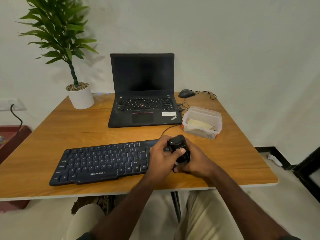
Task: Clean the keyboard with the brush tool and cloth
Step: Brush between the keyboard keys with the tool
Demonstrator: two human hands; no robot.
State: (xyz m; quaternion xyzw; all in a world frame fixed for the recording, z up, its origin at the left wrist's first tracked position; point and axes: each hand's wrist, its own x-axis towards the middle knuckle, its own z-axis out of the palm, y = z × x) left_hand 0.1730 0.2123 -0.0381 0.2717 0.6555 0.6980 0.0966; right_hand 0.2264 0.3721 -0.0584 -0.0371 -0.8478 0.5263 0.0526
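Observation:
A black wired keyboard (102, 161) lies on the wooden table (86, 129), angled across its front half. Over the keyboard's right end both hands hold a small black brush tool (178, 147). My left hand (161, 156) grips the tool from the left, thumb across its front. My right hand (194, 161) wraps around its lower part from the right. The keyboard's right end is hidden under my hands. A pale yellow cloth (199, 124) lies inside a clear plastic box (202, 122) at the right.
An open black laptop (142, 94) stands behind the keyboard. A wired mouse (186, 93) sits at the back right, its cable looping near the box. A white potted plant (80, 96) occupies the back left corner. The table's front edge is close to my knees.

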